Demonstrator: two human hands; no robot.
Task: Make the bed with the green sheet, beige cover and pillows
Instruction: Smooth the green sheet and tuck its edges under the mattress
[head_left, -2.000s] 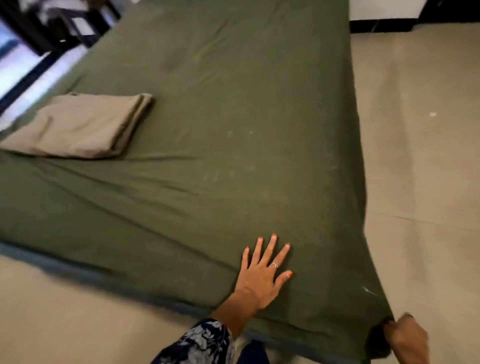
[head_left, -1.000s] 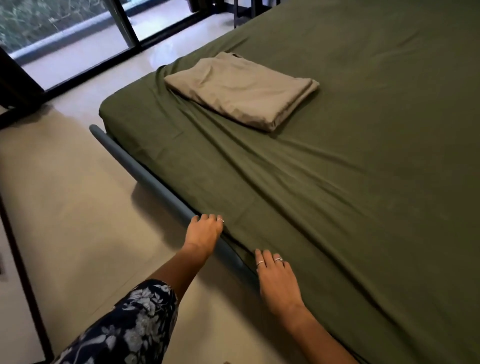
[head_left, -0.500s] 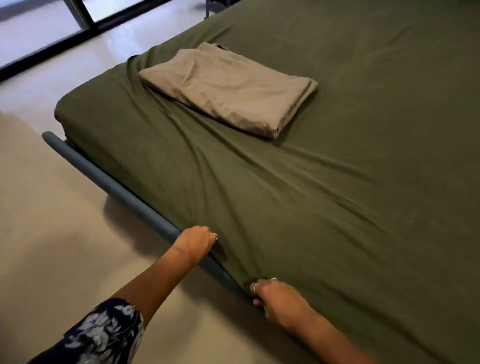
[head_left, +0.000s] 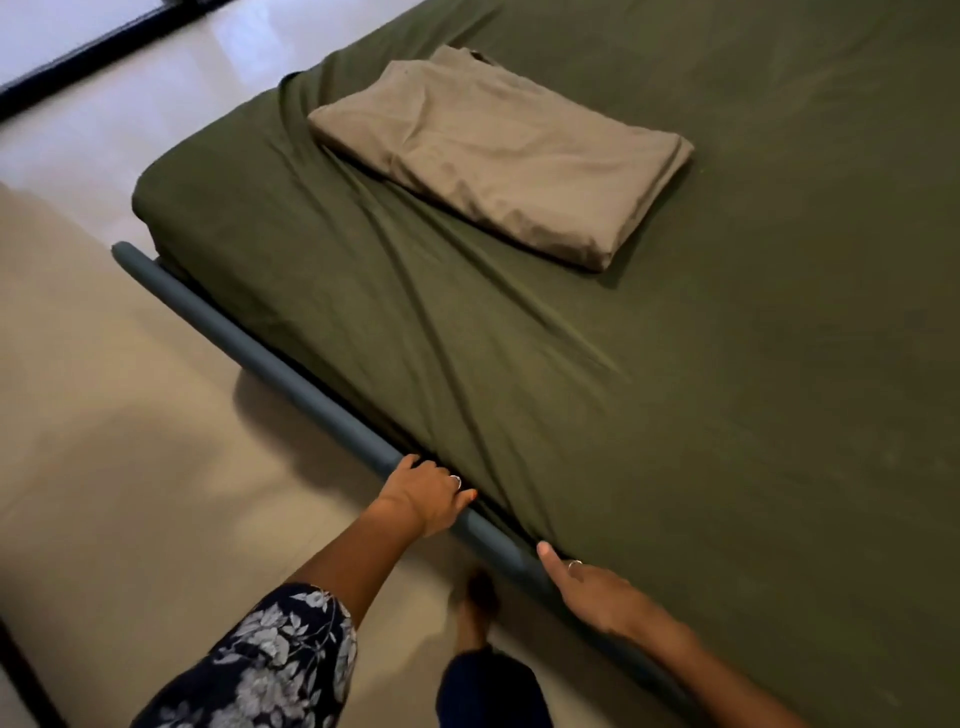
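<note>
Along the bed rail (head_left: 270, 358), both hands have slid leftward, left hand (head_left: 423, 496) and right hand (head_left: 592, 592) with fingers curled, gripping the green sheet (head_left: 675, 389) edge, tucking continues.

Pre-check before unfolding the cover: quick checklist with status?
1. Sheet covers the mattress top: ok.
2. Sheet smooth: not ok, diagonal creases run from the near edge toward the cover.
3. Near edge tucked behind the rail: cannot tell, the gap is in shadow.
4. Cover folded and lying on the sheet: ok.
5. Hands free: cannot tell; left hand and right hand are at the rail, fingertips hidden.
6. Pillows at hand: cannot tell, none in view.
</note>
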